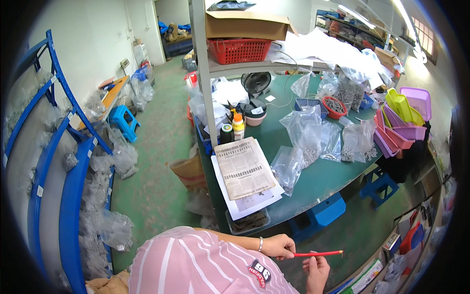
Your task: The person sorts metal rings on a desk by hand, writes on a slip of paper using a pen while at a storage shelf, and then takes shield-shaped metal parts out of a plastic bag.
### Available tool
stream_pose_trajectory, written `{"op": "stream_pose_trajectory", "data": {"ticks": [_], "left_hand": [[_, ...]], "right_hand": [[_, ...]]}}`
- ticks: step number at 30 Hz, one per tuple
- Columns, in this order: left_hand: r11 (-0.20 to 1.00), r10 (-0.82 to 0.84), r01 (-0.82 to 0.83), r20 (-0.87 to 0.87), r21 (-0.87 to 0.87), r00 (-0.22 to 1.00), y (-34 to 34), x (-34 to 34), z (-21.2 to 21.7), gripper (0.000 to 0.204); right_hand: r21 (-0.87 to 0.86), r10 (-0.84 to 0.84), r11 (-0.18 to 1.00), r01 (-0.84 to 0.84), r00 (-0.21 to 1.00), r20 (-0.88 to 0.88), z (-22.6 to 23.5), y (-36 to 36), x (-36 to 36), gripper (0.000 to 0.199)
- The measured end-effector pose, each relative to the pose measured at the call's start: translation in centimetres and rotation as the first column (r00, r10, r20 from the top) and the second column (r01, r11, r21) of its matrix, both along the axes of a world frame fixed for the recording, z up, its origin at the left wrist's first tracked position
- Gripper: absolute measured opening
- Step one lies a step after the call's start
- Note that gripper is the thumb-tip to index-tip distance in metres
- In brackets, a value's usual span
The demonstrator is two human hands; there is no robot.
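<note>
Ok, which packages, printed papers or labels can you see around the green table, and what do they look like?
Cardboard box: brown, open flaps, on the top shelf above a red basket.
Newspaper: yellowed printed sheet, on white papers at the table's near left edge.
Plastic bags: clear, holding small grey parts, mid-table.
Bottle: yellow, orange cap, beside a dark jar.
Flat packet: green and white, lower right.

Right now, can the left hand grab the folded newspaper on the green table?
Probably not without leaning: the left hand holds a red stick well short of the newspaper, though nothing blocks the way.
</note>
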State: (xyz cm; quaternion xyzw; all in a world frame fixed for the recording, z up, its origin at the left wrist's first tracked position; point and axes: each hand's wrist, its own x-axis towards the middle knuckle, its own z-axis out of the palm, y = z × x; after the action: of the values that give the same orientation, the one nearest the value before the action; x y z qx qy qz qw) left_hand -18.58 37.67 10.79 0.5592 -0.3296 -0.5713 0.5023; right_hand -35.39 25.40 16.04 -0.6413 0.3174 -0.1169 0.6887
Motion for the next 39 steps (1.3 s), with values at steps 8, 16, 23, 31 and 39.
{"op": "stream_pose_trajectory", "data": {"ticks": [8, 16, 23, 31, 39], "left_hand": [[0.988, 0.147, -0.136, 0.178, -0.071, 0.973, -0.8, 4.5, 0.6, 0.023], [0.930, 0.353, -0.366, 0.186, 0.040, 0.917, 1.8, 7.6, 0.6, 0.031], [0.882, 0.441, -0.458, 0.153, 0.106, 0.884, -1.6, 6.4, 1.9, 0.017], [0.479, 0.873, -0.845, -0.025, 0.236, 0.488, -10.2, 7.1, -2.2, 0.014], [0.037, 0.993, -0.886, -0.115, 0.462, -0.018, -17.0, 9.2, -11.8, 0.013]], "right_hand": [[-0.181, 0.207, 0.966, -0.185, 0.972, 0.114, 0.0, -3.0, 7.6, 0.012], [0.039, 0.421, 0.905, -0.423, 0.906, 0.054, -1.3, -6.3, 13.6, 0.010], [-0.006, 0.634, 0.773, -0.634, 0.772, 0.041, -1.3, -7.7, 18.0, 0.009], [0.106, 0.656, 0.750, -0.653, 0.755, 0.010, -2.8, -20.4, 17.7, 0.019], [0.126, 0.532, 0.846, -0.518, 0.834, -0.144, -5.8, -30.9, 17.5, 0.011]]}}
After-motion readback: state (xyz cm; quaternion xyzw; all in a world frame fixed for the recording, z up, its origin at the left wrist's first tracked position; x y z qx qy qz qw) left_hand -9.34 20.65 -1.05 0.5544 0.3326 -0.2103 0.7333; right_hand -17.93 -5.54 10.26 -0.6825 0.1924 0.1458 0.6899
